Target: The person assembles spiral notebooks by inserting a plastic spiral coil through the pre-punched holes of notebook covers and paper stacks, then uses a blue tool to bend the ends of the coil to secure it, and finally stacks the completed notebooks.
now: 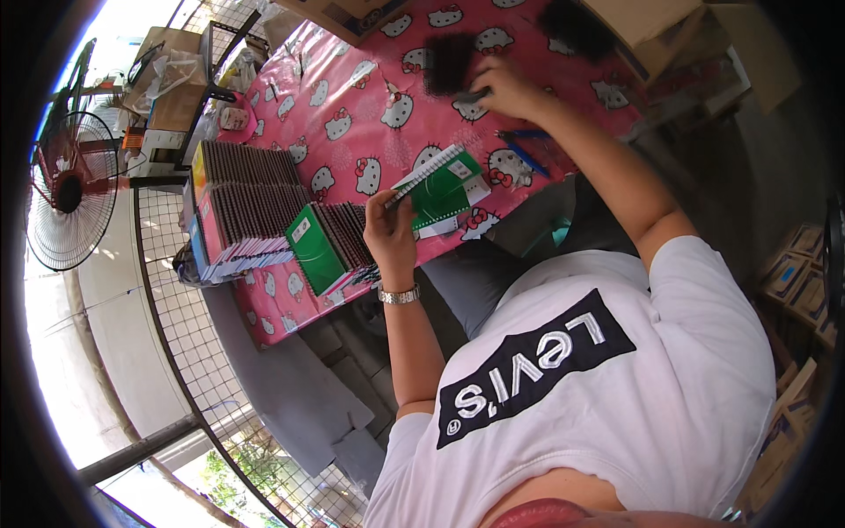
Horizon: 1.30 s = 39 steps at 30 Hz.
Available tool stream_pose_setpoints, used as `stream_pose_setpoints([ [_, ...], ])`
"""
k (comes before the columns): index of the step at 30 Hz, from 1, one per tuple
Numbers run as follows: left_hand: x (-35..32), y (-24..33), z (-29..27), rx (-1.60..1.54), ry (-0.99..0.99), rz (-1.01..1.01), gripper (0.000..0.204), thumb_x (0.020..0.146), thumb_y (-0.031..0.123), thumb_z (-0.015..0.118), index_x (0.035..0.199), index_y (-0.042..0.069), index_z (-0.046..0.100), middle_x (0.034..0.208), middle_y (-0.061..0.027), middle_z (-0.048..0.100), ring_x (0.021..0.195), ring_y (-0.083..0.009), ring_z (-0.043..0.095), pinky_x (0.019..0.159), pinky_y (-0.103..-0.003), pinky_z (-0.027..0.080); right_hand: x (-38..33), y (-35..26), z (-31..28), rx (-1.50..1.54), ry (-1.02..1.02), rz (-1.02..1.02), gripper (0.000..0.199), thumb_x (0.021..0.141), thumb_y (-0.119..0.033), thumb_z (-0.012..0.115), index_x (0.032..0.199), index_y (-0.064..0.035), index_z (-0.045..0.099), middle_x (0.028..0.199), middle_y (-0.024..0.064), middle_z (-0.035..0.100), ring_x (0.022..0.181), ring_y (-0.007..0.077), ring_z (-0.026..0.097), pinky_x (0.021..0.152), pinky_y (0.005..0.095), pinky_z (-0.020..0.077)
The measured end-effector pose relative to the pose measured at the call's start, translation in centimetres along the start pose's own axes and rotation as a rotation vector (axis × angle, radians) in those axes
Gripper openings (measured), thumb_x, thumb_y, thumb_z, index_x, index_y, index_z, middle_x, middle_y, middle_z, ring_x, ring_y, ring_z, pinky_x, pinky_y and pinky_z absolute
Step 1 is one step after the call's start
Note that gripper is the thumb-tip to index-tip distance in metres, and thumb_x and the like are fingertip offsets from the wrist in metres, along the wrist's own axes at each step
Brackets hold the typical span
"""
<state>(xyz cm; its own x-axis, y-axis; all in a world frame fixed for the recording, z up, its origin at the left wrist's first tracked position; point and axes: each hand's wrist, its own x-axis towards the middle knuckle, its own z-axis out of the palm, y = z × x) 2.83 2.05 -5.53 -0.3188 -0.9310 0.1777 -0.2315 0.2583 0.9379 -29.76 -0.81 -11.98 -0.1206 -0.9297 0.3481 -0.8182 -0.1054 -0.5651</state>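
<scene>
My left hand [390, 231], with a metal watch on its wrist, is closed on the spiral edge of a green notebook [449, 180] at the table's near side. Loose white sheets show under that notebook. Farther off to the right, my right hand [509, 90] has its fingers drawn together around something small and dark that I cannot make out. Just left of these fingers lies a black bristly bundle [449, 63] on the table. A tool with blue handles [526, 157] rests between my right forearm and the notebook.
Stacked spiral notebooks [255, 198] stand at the left, with a green-covered stack [319, 249] beside them. Another dark bundle [576, 28] and an open cardboard box [651, 35] are at the far right. The pink patterned tablecloth [352, 158] covers the table. A fan [72, 189] stands left.
</scene>
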Motion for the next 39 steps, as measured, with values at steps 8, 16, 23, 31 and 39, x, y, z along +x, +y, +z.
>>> stream_pose_setpoints([
  [8,-2.1,-2.6,0.0,0.138,0.107,-0.054,0.016,0.097,0.006,0.058,0.11,-0.002,0.055,0.102,-0.0077,0.06,0.079,-0.011,0.063,0.06,-0.025,0.056,-11.2,-4.6,0.4,-0.29,0.164,-0.007,0.068,0.081,-0.024,0.071,0.142,-0.0117,0.043,0.133,0.0163,0.049,0.124,0.0352,0.047,0.103,0.0427,0.0403],
  [16,-1.3,-2.2,1.0,0.275,0.149,0.142,0.026,0.095,0.007,0.061,0.119,-0.001,0.051,0.098,-0.0115,0.064,0.063,-0.0116,0.065,0.053,-0.022,0.049,-12.9,-3.0,1.5,0.1,0.076,0.18,0.054,0.078,-0.017,0.073,0.128,-0.0042,0.058,0.114,0.0109,0.06,0.113,0.0294,0.054,0.097,0.0399,0.0442],
  [23,-1.7,-0.2,2.5,0.142,0.267,0.208,0.019,0.098,0.01,0.059,0.112,-0.002,0.057,0.081,-0.0069,0.064,0.063,-0.0106,0.064,0.052,-0.023,0.05,-11.3,-11.6,-1.7,0.303,0.22,-0.166,0.041,0.074,-0.013,0.073,0.114,-0.0048,0.068,0.105,0.0089,0.061,0.102,0.0273,0.057,0.089,0.0381,0.0489],
  [31,-1.9,-1.5,1.6,0.004,0.189,0.082,0.015,0.095,0.0,0.057,0.11,-0.003,0.059,0.087,-0.0031,0.064,0.074,-0.0085,0.063,0.064,-0.022,0.053,-9.4,-17.1,-1.0,0.331,0.137,-0.382,0.036,0.072,-0.015,0.075,0.106,-0.0033,0.07,0.104,0.0093,0.062,0.102,0.0282,0.058,0.09,0.0386,0.0504],
  [39,-2.4,-3.1,1.1,0.023,0.206,0.134,0.028,0.089,-0.014,0.051,0.112,-0.004,0.065,0.098,-0.0084,0.07,0.089,-0.0121,0.065,0.079,-0.026,0.053,-9.4,-18.5,-0.4,0.212,0.052,-0.375,0.028,0.079,-0.012,0.07,0.106,-0.0021,0.068,0.104,0.0099,0.062,0.097,0.0252,0.06,0.081,0.0363,0.0539],
])
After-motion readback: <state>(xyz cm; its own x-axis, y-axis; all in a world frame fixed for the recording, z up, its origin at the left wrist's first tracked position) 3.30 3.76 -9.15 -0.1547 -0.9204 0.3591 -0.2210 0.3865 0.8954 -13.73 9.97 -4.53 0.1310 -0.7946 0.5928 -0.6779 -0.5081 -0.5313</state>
